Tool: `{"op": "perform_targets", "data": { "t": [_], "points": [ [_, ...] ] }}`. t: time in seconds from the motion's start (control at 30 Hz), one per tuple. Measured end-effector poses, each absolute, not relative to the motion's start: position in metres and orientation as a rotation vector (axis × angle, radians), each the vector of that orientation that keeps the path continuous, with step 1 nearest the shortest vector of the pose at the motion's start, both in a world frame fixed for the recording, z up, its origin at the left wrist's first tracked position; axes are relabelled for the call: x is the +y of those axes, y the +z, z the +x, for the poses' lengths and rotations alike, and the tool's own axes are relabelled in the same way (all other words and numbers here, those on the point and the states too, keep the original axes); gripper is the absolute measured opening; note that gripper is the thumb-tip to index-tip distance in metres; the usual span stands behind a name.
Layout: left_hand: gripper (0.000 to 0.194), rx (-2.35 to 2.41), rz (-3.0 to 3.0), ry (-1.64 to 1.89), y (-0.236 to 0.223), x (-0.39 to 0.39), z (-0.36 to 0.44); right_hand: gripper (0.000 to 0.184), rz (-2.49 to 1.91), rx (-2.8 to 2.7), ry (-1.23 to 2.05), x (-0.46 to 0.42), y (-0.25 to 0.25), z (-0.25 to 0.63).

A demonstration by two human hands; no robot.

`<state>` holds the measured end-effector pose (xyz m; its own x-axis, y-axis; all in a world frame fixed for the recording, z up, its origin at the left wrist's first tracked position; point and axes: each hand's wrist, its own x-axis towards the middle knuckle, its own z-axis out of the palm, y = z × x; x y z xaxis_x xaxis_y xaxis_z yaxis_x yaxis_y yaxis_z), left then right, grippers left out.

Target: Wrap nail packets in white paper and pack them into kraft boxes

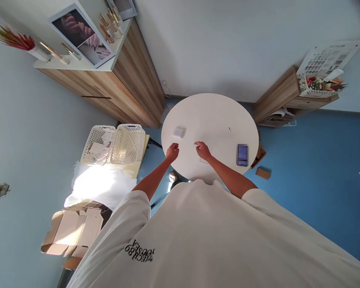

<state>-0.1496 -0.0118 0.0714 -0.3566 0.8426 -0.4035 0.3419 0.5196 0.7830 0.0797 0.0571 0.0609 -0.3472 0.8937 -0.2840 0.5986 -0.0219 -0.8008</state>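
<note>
Over the left part of the round white table (pixel 216 116), my left hand (pixel 172 152) is closed with its fingers curled; anything in it is too small to make out. My right hand (pixel 203 150) is a short way to its right, fingers bent together and the index finger pointing left. Whether it pinches something tiny is not visible. Just beyond my left hand lies a small whitish, block-like packet (pixel 179 131). Under my right wrist a clear, flat item (pixel 203 160) shows faintly. A small dark object (pixel 229 129) rests farther right.
A phone or tablet (pixel 242 155) lies at the table's right edge. To the left stand white baskets (pixel 127 144) and open cardboard boxes (pixel 75 232). Wooden cabinets (pixel 138 76) flank the wall, and a brown piece (pixel 263 173) lies on the blue floor.
</note>
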Motion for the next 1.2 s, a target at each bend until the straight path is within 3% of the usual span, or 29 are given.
{"op": "perform_targets", "data": {
  "t": [0.77, 1.0, 1.2],
  "points": [
    [0.046, 2.323, 1.133, 0.73, 0.092, -0.026, -0.521, 0.041, -1.414, -2.167, 1.279, 0.023, 0.103, -0.186],
    [0.044, 2.588, 1.102, 0.49, 0.085, -0.021, -0.59, 0.041, -1.479, -2.14, 1.302, 0.029, 0.102, -0.213],
    [0.044, 2.489, 1.381, 0.226, 0.079, -0.01, -0.613, 0.039, -1.524, -2.069, 1.357, 0.031, 0.096, -0.225]
  ]
}}
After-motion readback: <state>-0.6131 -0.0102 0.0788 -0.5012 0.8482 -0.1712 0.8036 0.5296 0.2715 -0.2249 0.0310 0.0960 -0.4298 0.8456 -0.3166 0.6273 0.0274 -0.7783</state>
